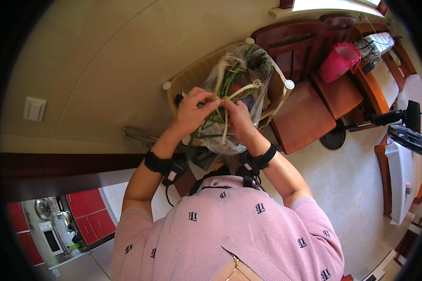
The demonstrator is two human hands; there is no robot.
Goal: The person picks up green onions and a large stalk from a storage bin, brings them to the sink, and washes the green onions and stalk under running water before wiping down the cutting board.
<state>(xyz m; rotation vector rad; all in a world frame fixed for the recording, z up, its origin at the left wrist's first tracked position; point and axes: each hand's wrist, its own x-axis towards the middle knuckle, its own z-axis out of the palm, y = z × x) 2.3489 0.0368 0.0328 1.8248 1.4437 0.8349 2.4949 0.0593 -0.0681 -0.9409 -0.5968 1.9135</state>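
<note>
Both hands meet above a clear plastic bag (263, 70) of green onions set in the top of a beige plastic rack (193, 72). My left hand (193, 109) pinches the stalks of green onions (221, 75) between thumb and fingers. Close against it, my right hand (240, 116) also grips a green onion (241, 92), its rooted white end pointing up and right. One pale stalk (225, 128) hangs down between the hands. Something red (236, 89) shows partly inside the bag. Both wrists wear black straps with small devices.
Wooden chairs with brown seats (302, 116) stand right of the rack, a pink bucket (339, 61) on one. Farther right are a black fan (406, 138) and a table with a white cover (402, 182). A wall with a light switch (34, 109) is at left.
</note>
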